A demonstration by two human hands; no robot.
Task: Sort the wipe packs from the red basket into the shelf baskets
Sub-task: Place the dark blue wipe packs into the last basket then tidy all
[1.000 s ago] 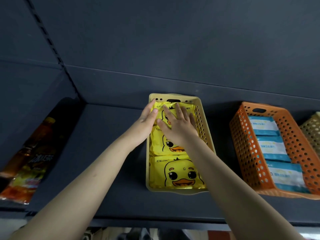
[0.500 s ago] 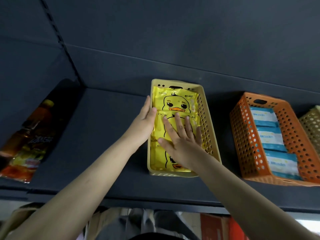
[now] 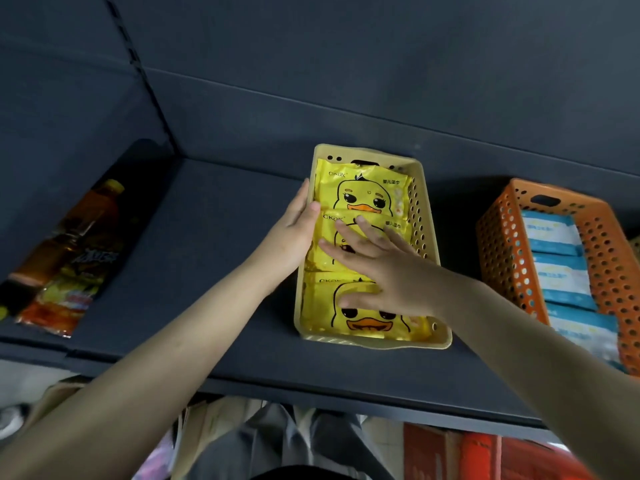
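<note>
A pale yellow shelf basket point(image 3: 427, 209) stands on the dark shelf and holds three yellow duck-print wipe packs point(image 3: 363, 192) in a row. My right hand point(image 3: 384, 268) lies flat on the middle and front packs, fingers spread and straight. My left hand point(image 3: 294, 230) rests with straight fingers against the basket's left wall, its thumb over the rim on the middle pack. To the right, an orange basket point(image 3: 498, 251) holds several blue-and-white wipe packs point(image 3: 554, 275). A red shape point(image 3: 485, 455) shows below the shelf edge.
A bottle of amber drink point(image 3: 86, 216) and an orange snack bag point(image 3: 65, 299) lie on the neighbouring shelf section at left. A tan basket's corner point(image 3: 635, 244) shows at the far right. Bare shelf surface point(image 3: 214, 258) lies between the left divider and the yellow basket.
Both hands have slid back from the far pack toward the front of the yellow basket. The far pack is now uncovered; my right hand now lies over the middle and front packs.
</note>
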